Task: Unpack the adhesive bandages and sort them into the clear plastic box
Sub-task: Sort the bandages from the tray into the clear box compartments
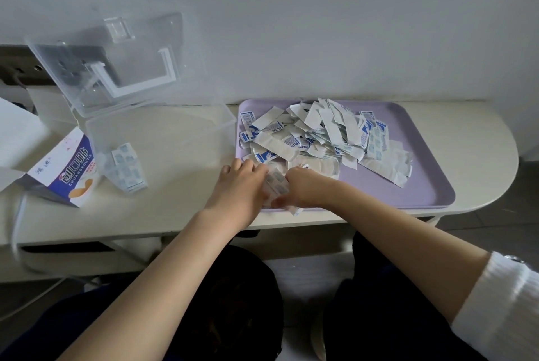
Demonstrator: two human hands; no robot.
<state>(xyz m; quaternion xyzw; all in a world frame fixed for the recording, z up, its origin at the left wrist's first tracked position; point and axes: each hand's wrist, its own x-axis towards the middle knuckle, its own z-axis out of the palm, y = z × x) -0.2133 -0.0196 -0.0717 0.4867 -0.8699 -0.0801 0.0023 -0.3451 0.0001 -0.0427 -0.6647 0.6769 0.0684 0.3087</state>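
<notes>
A small stack of bandages (276, 184) is held between both hands at the near left corner of a lilac tray (423, 182). The stack is pinched from the left by the fingers of the left hand (239, 182) and gripped from the right by the curled fingers and thumb of the right hand (303, 189), so that the two hands are brought together with only the stack between them. The stack itself is blurred and how many bandages it holds cannot be told.

A loose heap of bandages and torn paper wrappers (320, 133), white with blue print, is spread across the far and middle part of the tray. The tray is set on a cream tabletop (180, 209), just to the right of the clear plastic box (180, 139). The box is seen with its hinged lid (116, 63) thrown open and leaning back towards the white wall (291, 25). A few blue-patterned bandages (126, 168) are stood in the box's near left corner. An opened bandage carton (70, 174), blue and white, is placed against the box's left side. A white sleeve (501, 311) is pushed up on the right arm.
</notes>
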